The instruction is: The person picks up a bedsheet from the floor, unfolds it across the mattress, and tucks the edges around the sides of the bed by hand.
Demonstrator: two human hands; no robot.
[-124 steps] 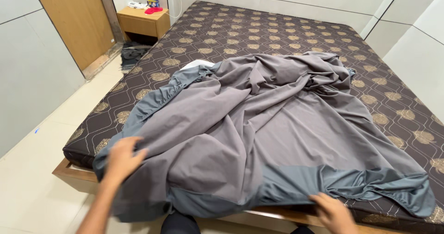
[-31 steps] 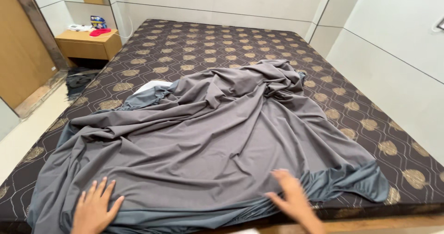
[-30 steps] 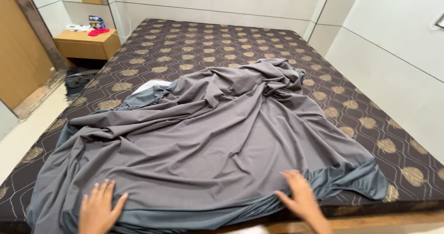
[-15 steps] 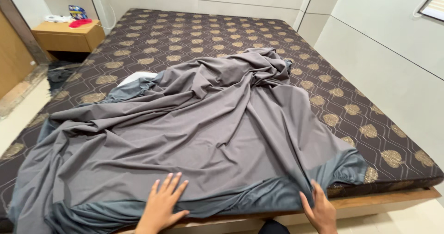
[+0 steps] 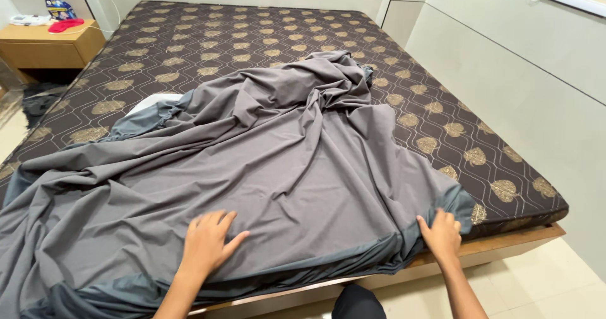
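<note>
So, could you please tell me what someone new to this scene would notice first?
A large rumpled grey bedsheet sprawls over the near half of a dark brown mattress patterned with gold leaves. At the foot edge, the left hand lies flat on the sheet with fingers spread, while the right hand holds the sheet's corner. A wooden bedside table stands at the far left.

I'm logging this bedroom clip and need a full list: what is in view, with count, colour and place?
bed sheet: one, grey, rumpled over the near half of the mattress
mattress: one, dark brown with gold pattern, on a wooden bed frame
bedside table: one, light wood, far left, small items on top
dark cloth: one, on the floor by the table
left hand: flat on the sheet
right hand: at the sheet's near right corner
</note>
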